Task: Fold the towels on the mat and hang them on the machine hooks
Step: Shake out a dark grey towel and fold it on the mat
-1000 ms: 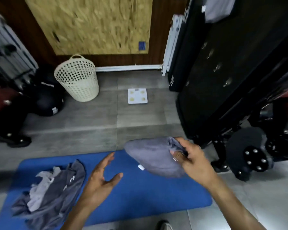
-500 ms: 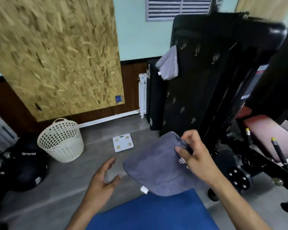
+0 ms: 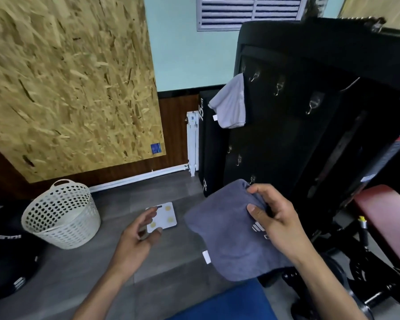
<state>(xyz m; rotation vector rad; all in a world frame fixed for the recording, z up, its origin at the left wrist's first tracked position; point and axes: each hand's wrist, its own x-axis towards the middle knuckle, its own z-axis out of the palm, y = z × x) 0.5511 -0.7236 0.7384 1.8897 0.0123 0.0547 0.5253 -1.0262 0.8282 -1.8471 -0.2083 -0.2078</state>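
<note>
Right hand [image 3: 278, 224] with its grip pinched on the upper edge of a folded dark grey towel [image 3: 229, 232], held in the air above the floor in front of the black machine [image 3: 310, 135]. Left hand [image 3: 138, 239] raised beside the towel, not touching it, fingers loosely spread and grasping nothing. Metal hooks [image 3: 279, 87] in rows on the machine's front panel; a lighter grey towel [image 3: 230, 103] hangs from the upper left one. Corner of the blue mat [image 3: 231, 303] at the bottom edge. White laundry basket [image 3: 60, 214] and white bathroom scale [image 3: 165, 215] stand on the grey floor [image 3: 79, 269] near the chipboard-panelled wall [image 3: 67, 77].
</note>
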